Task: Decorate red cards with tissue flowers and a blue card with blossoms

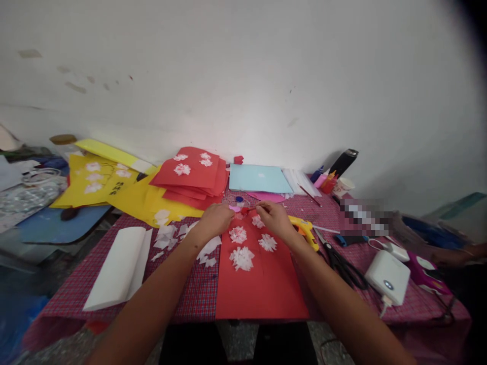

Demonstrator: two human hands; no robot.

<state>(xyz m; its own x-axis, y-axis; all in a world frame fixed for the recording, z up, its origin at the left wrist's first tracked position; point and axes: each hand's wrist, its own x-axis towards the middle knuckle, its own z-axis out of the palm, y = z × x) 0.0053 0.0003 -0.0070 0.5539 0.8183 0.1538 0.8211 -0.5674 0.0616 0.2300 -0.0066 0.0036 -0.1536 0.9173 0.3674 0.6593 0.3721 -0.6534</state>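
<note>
A red sheet of paper (261,294) lies in front of me, with several crumpled white paper flowers (241,258) on it, some tinted pink-red. My left hand (216,221) is closed at the sheet's far left edge, beside a small pink piece (235,208); its fingertips are partly hidden, and what they hold I cannot make out. Over the far right part of the sheet, my right hand (273,218) pinches a thin dark red stick (251,208), whose tip points toward the left hand. A paper flower (257,221) sits just below the right fingers.
Torn white paper pieces (166,236) and a folded white sheet (116,266) lie left. Stacked red sheets (194,175), yellow sheets (140,197) and a light blue sheet (258,178) are behind. Right are a yellow glue gun (304,229), black-handled scissors (344,266), a white power bank (388,276) and bottles (329,181).
</note>
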